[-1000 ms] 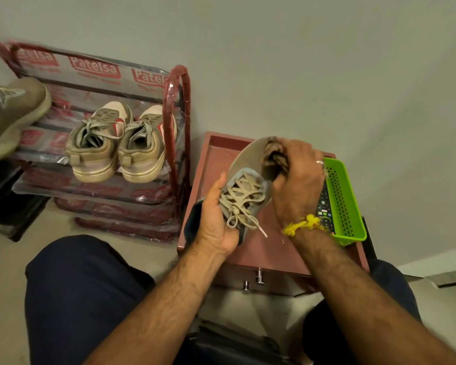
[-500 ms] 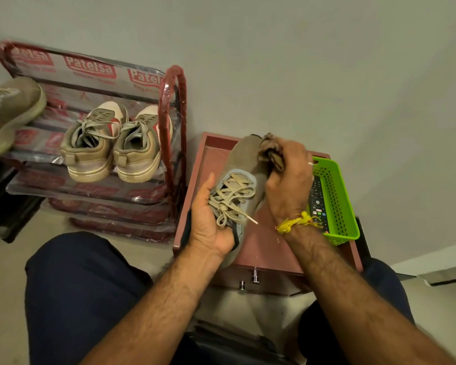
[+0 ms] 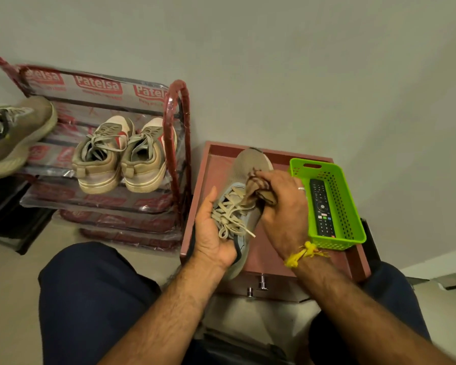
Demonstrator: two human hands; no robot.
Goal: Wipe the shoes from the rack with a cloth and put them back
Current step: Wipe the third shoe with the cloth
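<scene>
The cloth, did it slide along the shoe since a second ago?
Yes. The cloth, gripped by the right hand, slid from the toe end back toward the laces of the shoe, nearer the person, judged against the green basket.

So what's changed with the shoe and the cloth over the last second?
The right hand has drawn the cloth from the toe back toward the laces of the grey shoe. The left hand still grips the shoe at its heel end. The pair on the rack and green basket haven't moved.
</scene>
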